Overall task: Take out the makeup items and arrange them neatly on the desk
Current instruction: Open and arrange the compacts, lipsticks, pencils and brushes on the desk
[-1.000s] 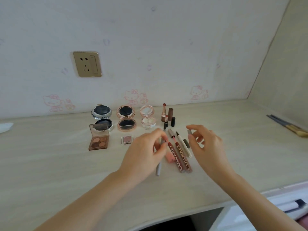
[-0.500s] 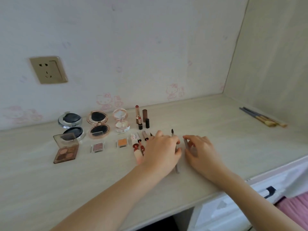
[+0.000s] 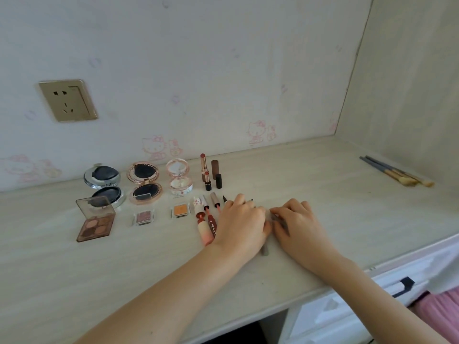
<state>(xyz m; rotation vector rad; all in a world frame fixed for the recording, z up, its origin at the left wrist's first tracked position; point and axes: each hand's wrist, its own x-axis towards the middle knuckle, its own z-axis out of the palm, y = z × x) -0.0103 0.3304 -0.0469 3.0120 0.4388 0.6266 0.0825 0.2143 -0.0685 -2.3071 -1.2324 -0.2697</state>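
Makeup lies in rows on the pale wooden desk (image 3: 347, 209). At the back stand three open compacts (image 3: 145, 182) and two lipsticks (image 3: 206, 175) with their caps beside them. In front lie a brown eyeshadow palette (image 3: 95, 225), two small single pans (image 3: 180, 211) and a row of lip tints and liners (image 3: 207, 219). My left hand (image 3: 242, 222) rests flat on the right part of that row, and a grey pen end (image 3: 265, 250) sticks out beneath it. My right hand (image 3: 298, 224) lies beside it, its fingertips pinching a short dark grey pen (image 3: 279, 220) on the desk.
Several makeup brushes (image 3: 397, 173) lie at the far right by the side panel. A wall socket (image 3: 67, 100) sits on the back wall. A white drawer with a black handle (image 3: 403, 285) is below the desk's front edge at the right.
Both hands have come down onto the desk and drawn close together over the pens. The view has shifted right, so the makeup rows now sit further left.
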